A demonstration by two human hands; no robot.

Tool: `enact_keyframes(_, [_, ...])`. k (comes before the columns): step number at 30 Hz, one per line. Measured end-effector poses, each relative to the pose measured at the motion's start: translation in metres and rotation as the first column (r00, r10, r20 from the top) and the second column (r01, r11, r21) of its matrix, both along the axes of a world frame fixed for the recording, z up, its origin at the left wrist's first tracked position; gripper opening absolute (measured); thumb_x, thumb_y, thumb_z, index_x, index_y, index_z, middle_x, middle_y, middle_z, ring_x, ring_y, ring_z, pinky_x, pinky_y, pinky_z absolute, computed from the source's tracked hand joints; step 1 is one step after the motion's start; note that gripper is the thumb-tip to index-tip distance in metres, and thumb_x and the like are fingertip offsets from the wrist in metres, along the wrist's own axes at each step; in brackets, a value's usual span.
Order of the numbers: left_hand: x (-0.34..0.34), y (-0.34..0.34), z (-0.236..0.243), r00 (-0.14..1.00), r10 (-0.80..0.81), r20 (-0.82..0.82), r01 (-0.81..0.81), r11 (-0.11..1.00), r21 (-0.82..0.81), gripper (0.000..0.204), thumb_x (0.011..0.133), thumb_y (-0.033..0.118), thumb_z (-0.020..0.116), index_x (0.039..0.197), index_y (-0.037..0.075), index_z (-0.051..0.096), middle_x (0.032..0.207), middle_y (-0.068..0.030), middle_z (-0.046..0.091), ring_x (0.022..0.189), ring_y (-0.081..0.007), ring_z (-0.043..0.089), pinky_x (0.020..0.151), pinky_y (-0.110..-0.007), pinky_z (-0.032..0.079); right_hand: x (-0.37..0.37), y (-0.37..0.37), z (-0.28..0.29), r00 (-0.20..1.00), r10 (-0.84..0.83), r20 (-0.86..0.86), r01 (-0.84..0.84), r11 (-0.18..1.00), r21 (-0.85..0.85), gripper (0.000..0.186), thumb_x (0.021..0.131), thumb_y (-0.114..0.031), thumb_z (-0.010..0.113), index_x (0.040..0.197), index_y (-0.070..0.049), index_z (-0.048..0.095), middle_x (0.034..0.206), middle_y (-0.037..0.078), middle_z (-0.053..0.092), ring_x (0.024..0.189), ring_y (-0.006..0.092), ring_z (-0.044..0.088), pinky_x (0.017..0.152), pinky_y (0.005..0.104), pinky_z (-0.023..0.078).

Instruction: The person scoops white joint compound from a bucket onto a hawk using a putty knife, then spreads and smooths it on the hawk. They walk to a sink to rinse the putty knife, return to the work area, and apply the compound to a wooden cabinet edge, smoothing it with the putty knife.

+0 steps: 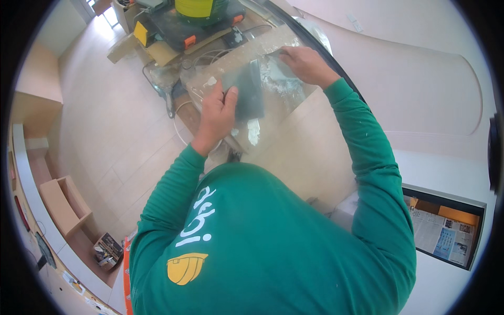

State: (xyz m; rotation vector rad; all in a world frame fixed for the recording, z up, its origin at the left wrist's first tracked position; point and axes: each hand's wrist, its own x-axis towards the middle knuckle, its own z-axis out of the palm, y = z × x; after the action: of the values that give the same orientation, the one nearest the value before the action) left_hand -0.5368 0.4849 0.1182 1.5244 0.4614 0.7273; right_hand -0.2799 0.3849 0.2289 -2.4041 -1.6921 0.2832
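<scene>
My left hand [216,113] is closed on the near left side of a dark grey, flat rectangular plate [249,94], its thumb pointing up along it. To the right, my right hand [307,65] pinches a thin pale scraper blade [278,67], largely hidden by fingers and white paste. Both tools are over a brown board [278,38] smeared with white paste. A thicker white blob of paste [253,132] lies just below the dark plate.
Beyond the board, a yellow-green bucket [201,9] stands on a black toolbox [190,32] with orange latches. A dusty power tool [164,86] and cables lie left of the board. Shelving [65,205] is at the left; a newspaper-lined recess [442,231] is at the right.
</scene>
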Motion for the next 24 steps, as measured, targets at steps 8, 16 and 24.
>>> enact_keyframes(8, [0.0, -0.002, 0.011, 0.999, 0.016, 0.048, -0.016, 1.0, 0.002, 0.032, 0.105, 0.02, 0.056, 0.127, -0.003, 0.06, 0.076, -0.0063, 0.062, 0.068, -0.0113, 0.052, 0.065, -0.03, 0.047, -0.022, -0.044, 0.022, 0.996, 0.023, -0.082, -0.03, 0.996, -0.084, 0.028, 0.103, -0.024, 0.056, 0.122, -0.009, 0.069, 0.099, 0.023, 0.07, 0.092, 0.0433, 0.067, 0.08, 0.0509, 0.052])
enact_keyframes(16, [0.002, 0.001, 0.004, 1.0, 0.021, 0.007, -0.021, 0.999, 0.027, 0.036, 0.105, 0.02, 0.056, 0.131, -0.004, 0.058, 0.075, -0.0086, 0.063, 0.069, -0.0117, 0.055, 0.067, -0.031, 0.049, -0.053, -0.078, -0.055, 0.914, 0.156, 0.374, -0.171, 0.985, 0.007, 0.044, 0.094, -0.002, 0.047, 0.137, -0.003, 0.056, 0.133, 0.021, 0.063, 0.118, 0.0383, 0.064, 0.095, 0.0465, 0.055])
enact_keyframes(24, [0.001, -0.001, 0.006, 0.999, -0.013, 0.044, 0.014, 1.0, -0.025, 0.033, 0.104, 0.02, 0.057, 0.123, -0.007, 0.059, 0.073, -0.0112, 0.062, 0.068, -0.0135, 0.055, 0.065, -0.033, 0.048, -0.019, -0.043, -0.01, 0.99, 0.025, 0.139, -0.028, 0.999, 0.019, 0.036, 0.093, -0.003, 0.047, 0.127, -0.002, 0.059, 0.116, 0.021, 0.07, 0.105, 0.0383, 0.068, 0.087, 0.0484, 0.054])
